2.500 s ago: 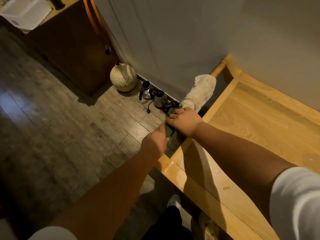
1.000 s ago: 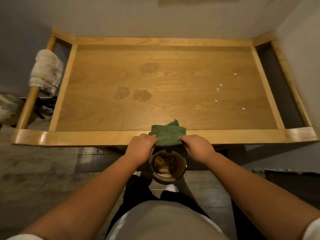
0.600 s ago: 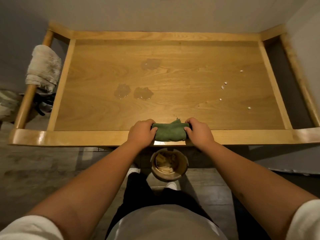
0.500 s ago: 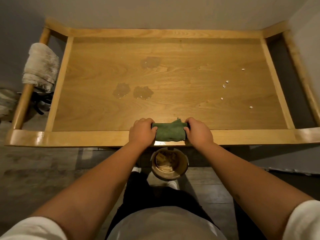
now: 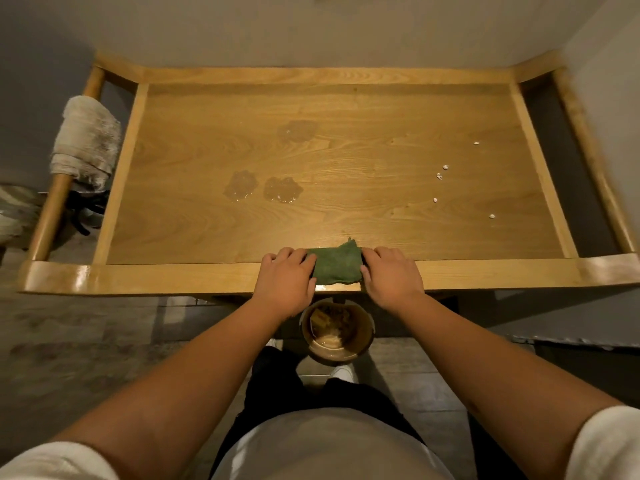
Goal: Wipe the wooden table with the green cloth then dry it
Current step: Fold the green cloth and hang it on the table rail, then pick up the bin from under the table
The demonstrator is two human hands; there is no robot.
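On the near rail of the pale wooden table (image 5: 156, 277), I've got the folded green cloth (image 5: 336, 265) clamped between my left hand (image 5: 284, 278) and right hand (image 5: 393, 276), fingers curled over its ends. Risk: sweeping wide could smear the three wet patches (image 5: 282, 188) or flick the small white crumbs (image 5: 440, 175) off the edge.

Wooden table (image 5: 346, 161): light grained wood, matt in the middle, glossy varnish glare on the near rail, three wet shiny patches (image 5: 282, 189) on the top. Green cloth (image 5: 337, 265) looks like soft matt fabric; the pale towel (image 5: 85, 143) on the left bar is rough, fuzzy cloth. Bucket (image 5: 337, 330) below has a smooth shiny rim, material unclear.
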